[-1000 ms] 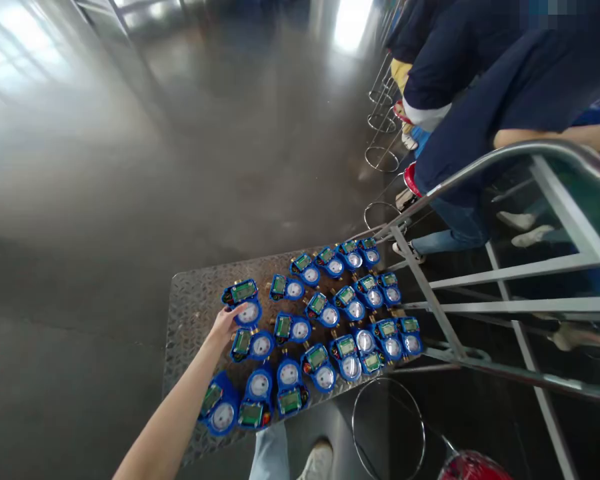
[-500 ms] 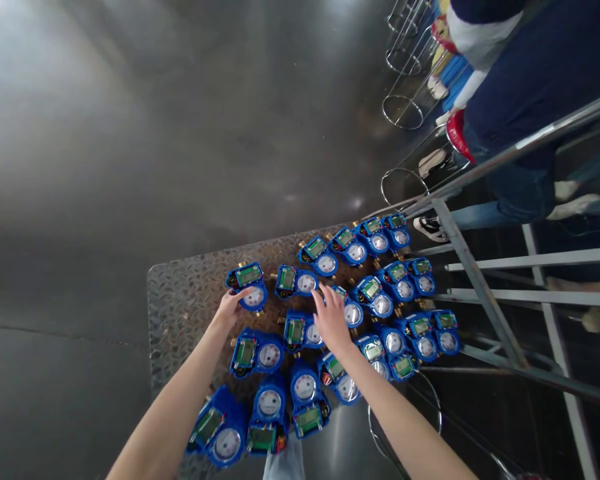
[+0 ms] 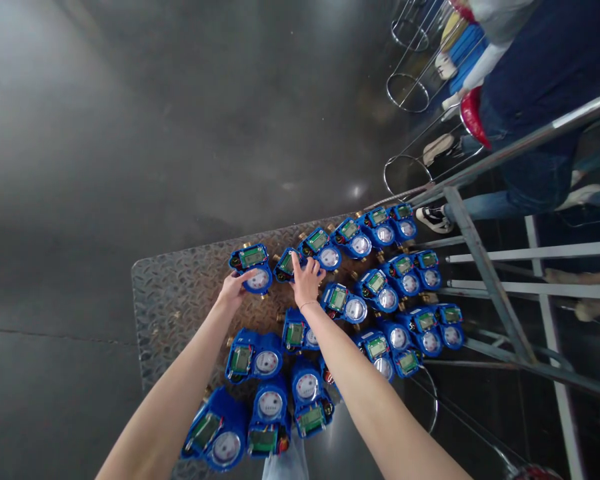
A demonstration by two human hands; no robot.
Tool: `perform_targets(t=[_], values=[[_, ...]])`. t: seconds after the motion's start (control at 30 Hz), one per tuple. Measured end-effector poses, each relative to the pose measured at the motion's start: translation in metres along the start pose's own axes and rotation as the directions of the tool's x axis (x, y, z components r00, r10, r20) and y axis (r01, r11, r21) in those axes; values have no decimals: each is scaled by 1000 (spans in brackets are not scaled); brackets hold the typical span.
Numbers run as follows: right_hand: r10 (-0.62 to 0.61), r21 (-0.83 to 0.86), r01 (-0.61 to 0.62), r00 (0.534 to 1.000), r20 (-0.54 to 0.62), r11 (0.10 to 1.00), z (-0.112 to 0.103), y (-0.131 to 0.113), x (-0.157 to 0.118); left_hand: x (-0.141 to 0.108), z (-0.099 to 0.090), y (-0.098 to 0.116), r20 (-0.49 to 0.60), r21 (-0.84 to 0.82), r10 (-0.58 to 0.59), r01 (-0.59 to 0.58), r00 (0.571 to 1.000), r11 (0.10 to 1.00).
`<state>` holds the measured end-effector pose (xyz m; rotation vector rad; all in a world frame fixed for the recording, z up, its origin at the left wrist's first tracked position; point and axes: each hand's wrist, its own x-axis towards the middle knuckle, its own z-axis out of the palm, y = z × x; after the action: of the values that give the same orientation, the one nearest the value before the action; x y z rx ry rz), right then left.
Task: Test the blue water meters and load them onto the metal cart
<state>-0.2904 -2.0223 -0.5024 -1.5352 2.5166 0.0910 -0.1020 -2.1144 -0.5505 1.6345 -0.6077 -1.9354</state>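
Note:
Blue water meters with white dials and green circuit boards with small displays stand in rough rows on a metal diamond-plate cart [image 3: 165, 293]. My left hand [image 3: 234, 288] pinches the side of the leftmost water meter [image 3: 251, 257] in the back row, thumb over its dial. Just right of it, my right hand [image 3: 307, 279] wraps round another water meter [image 3: 285, 268], fingers covering its dial. Touching or nearly touching that one is a third water meter [image 3: 329, 257]. My right forearm partly hides several meters nearer me.
Grey metal rails [image 3: 485, 273] rise at the cart's right end. Beyond them is a person in dark clothes [image 3: 540, 100], beside stools with ring footrests [image 3: 408, 92]. Dark smooth floor [image 3: 180, 133] lies past the cart's far edge.
My right hand has moved left and closed round the second meter, which is now turned and shifted toward the back row. My left hand remains on its meter. The view has shifted slightly.

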Motion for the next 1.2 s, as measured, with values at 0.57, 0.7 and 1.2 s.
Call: perform_targets(t=[0.57,0.7,1.2], values=[[160,215,-170,985,61,962,1,-18,0,-10,-20,11,-31,51,15,-13,999,999],[266,345,-237,963,-39,908,9,-35,11,-6,-20,15,57,38,26,-28,998,999],[-136,191,138,990,-26,972,-46,44,-47,-40,-7,22,-67,169,58,-46,996,985]])
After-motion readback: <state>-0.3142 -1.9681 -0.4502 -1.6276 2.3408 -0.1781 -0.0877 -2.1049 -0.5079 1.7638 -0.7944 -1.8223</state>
